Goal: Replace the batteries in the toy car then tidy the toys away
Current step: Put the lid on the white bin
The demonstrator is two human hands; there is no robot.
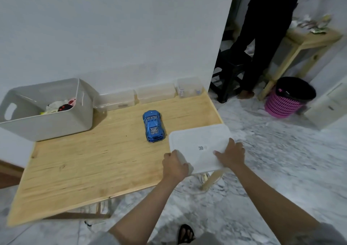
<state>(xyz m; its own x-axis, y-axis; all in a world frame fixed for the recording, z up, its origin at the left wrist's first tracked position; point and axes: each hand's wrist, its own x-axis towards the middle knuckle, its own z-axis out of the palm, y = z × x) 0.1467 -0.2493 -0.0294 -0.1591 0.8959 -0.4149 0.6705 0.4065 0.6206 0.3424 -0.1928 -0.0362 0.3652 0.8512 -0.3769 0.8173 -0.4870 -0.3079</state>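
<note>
A shiny blue toy car (pixel 153 126) stands on the wooden table (pixel 90 160), near its middle right. A white lidded plastic box (pixel 195 141) sits at the table's front right corner. My left hand (pixel 175 165) grips the box's near left corner with curled fingers. My right hand (pixel 231 153) rests flat on the lid at the box's right side, fingers spread over its edge. A grey storage bin (pixel 47 120) holding several soft toys (pixel 60 106) stands at the table's back left.
Three clear plastic boxes (pixel 155 93) line the wall at the table's back edge. Beyond the table's right edge stand a person in dark trousers (pixel 262 38), a black stool (pixel 229 70), a pink bin (pixel 287 98) and a second wooden table (pixel 308 38).
</note>
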